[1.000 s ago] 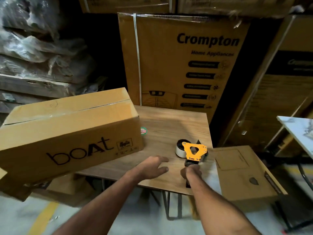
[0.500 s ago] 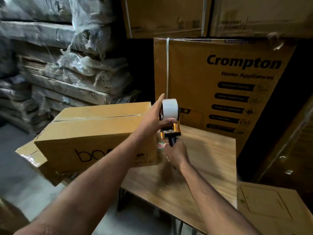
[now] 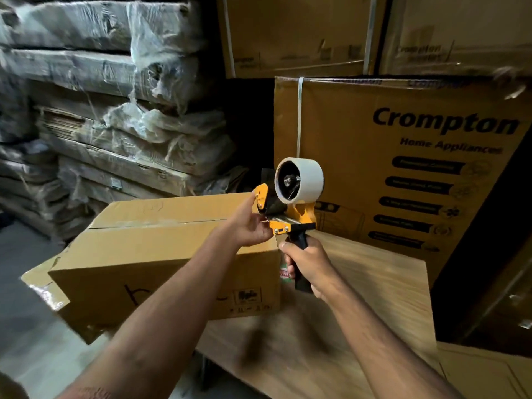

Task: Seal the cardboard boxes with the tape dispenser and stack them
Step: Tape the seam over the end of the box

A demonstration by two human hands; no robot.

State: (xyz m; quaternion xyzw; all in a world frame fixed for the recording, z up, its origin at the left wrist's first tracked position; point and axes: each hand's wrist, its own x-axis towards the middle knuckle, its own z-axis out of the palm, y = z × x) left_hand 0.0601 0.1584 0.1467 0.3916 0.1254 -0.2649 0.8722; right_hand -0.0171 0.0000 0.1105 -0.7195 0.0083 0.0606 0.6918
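Observation:
A yellow and black tape dispenser (image 3: 290,208) with a white tape roll (image 3: 299,180) is held up in the air above the wooden table (image 3: 359,298). My right hand (image 3: 308,266) grips its black handle. My left hand (image 3: 250,223) pinches the dispenser's front end near the blade. Behind and left of the hands lies a brown cardboard box (image 3: 161,254) with closed top flaps and dark lettering on its side; it overhangs the table's left edge.
A large Crompton carton (image 3: 403,156) stands behind the table, with more cartons (image 3: 288,33) stacked above it. Plastic-wrapped bundles (image 3: 100,96) are piled at the left. Another brown box (image 3: 489,375) sits low at the right. Grey floor (image 3: 26,326) shows at the lower left.
The right hand lifted the dispenser off the table and holds it upright in the air. The left hand left the table, then moved from the roll down to the dispenser's front end. The view swung left.

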